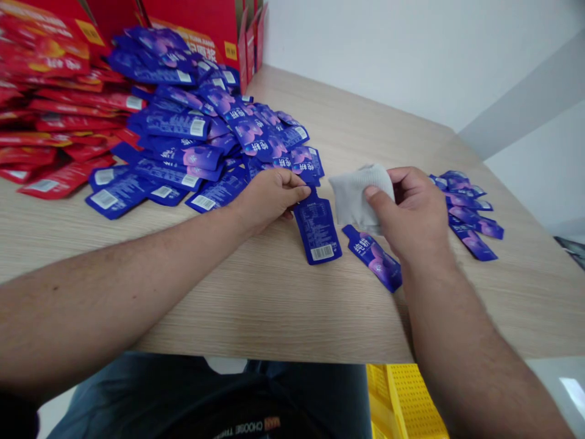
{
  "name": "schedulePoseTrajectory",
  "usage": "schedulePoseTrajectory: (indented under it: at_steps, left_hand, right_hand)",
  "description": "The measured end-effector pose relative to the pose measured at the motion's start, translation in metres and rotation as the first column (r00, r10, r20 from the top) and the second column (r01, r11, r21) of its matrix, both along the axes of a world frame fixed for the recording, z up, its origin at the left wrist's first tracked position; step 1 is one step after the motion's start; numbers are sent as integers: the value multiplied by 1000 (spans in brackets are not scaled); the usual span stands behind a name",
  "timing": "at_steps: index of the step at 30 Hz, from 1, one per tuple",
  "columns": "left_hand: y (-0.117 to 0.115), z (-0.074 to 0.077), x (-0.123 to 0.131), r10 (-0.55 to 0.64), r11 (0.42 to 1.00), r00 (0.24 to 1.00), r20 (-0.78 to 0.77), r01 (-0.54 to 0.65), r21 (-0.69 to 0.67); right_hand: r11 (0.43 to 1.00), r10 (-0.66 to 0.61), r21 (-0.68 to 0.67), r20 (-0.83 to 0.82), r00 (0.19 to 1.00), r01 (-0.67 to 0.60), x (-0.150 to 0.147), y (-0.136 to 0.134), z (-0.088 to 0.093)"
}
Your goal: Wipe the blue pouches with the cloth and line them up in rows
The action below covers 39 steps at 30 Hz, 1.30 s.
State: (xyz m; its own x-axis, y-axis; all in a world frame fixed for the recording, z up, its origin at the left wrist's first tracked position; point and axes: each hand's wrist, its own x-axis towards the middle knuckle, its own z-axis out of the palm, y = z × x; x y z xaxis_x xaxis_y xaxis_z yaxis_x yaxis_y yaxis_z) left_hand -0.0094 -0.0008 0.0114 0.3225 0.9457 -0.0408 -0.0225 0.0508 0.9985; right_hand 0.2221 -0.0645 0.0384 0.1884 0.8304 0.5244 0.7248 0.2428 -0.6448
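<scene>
At your far left a red pile (55, 122) of flat sachets ran off the frame edge, with red boxes (196, 24) standing behind it near the wall (388, 55). Beside it a blue heap (196, 128) spread toward the middle of the table (274, 305), its nearest sachets just beside your left hand (269, 198). In front of the heap the pale wood-grain top lay bare to its near edge, crossed only by your 2 forearms.

Your left hand had thumb and fingertips pinched shut on the narrow neck of the pouch (319, 231). The pouch lay flat at mid-table, back side up. It was dark blue and glossy, with fine white print and 1 white barcode label at its lower end.

Just right of it your right hand (411, 213) was closed on a cloth (354, 198), with the thumb on its front and the fingers curled behind. The cloth was white, soft and ribbed. Under that hand a loose pouch (375, 256) lay tilted, face up, showing purple art.

Farther right a short row (466, 207) of blue sachets sat near the table's right edge, well apart from the heap. Below the near edge a yellow perforated crate (402, 402) showed.
</scene>
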Motion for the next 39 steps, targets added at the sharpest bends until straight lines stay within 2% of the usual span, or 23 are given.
schedulePoseTrajectory:
  at_steps: [2, 4, 5, 7, 9, 11, 12, 13, 14, 16, 17, 18, 19, 21, 24, 25, 26, 27, 29, 31, 35, 39]
  left_hand:
    - [-3, 1, 3, -8, 1000, 997, -72, 8, 2]
    - [-7, 3, 6, -8, 1000, 993, -117, 6, -18]
    - [-8, 3, 7, 4, 1000, 991, -131, -7, -24]
    - [-10, 3, 8, 55, 998, 987, -150, -55, 3]
    - [-10, 2, 8, 88, 995, 982, -164, -80, 57]
    - [-9, 1, 7, 64, 996, 982, -180, -52, 66]
    - [-9, 1, 7, 39, 998, 982, -184, -29, 56]
    - [-9, 0, 7, 17, 999, 982, -187, -8, 45]
    - [-9, 0, 7, 3, 999, 982, -191, 4, 39]
    - [-10, 0, 8, -4, 999, 982, -188, 11, 37]
    - [-10, 0, 8, -4, 999, 984, -180, 11, 34]
    - [-10, 0, 8, -2, 1000, 986, -166, 6, 27]
    - [-9, 0, 8, 1, 1000, 989, -147, 2, 22]
    - [-9, 0, 7, 15, 999, 992, -122, -11, 30]
    - [-8, 1, 6, 39, 997, 987, -153, -30, 65]
    - [-8, 1, 6, 42, 998, 988, -151, -33, 61]
    - [-8, 1, 7, 39, 999, 990, -135, -34, 42]
    - [-8, 2, 7, 33, 999, 994, -109, -32, 12]
    - [-9, 3, 8, 20, 999, 997, -78, -23, -44]
    - [-9, 3, 9, 26, 999, 994, -107, -31, -39]
    - [-8, 3, 8, 58, 996, 980, -191, -43, 83]
    - [-6, 2, 6, 62, 990, 977, -202, -35, 136]
  right_hand:
    - [995, 14, 91, 159, 987, -29, -10, -4, 1]
    - [977, 114, 139, 300, 947, -162, -22, -8, -2]
    - [958, 204, 123, 345, 916, -259, -28, -9, -3]
    - [888, 420, 23, 366, 831, -459, -36, -13, -4]
    - [786, 610, -137, 325, 722, -602, -37, -17, -1]
    - [679, 734, -282, 262, 626, -678, -33, -20, 5]
    - [652, 758, -319, 246, 604, -688, -30, -21, 7]
    - [660, 751, -322, 248, 612, -679, -28, -21, 9]
    - [702, 712, -293, 266, 650, -649, -26, -20, 9]
    - [836, 548, -172, 321, 773, -521, -27, -16, 5]
    - [887, 458, -111, 336, 823, -448, -29, -15, 2]
    - [913, 400, -72, 340, 851, -401, -31, -13, 0]
    - [919, 388, -66, 337, 858, -389, -33, -12, -3]
    - [881, 472, -131, 312, 825, -454, -34, -12, -4]
    - [746, 663, -283, 241, 709, -602, -29, -14, 2]
    - [726, 684, -305, 232, 691, -617, -27, -14, 4]
    - [739, 671, -300, 240, 702, -603, -25, -14, 5]
    - [780, 623, -271, 262, 737, -563, -24, -14, 6]
    - [888, 460, -163, 307, 833, -430, -24, -11, 3]
    - [937, 349, -83, 312, 884, -341, -27, -10, -4]
    - [917, 400, -106, 256, 880, -386, -31, -10, -17]
    - [863, 498, -215, 206, 842, -458, -27, -11, -15]
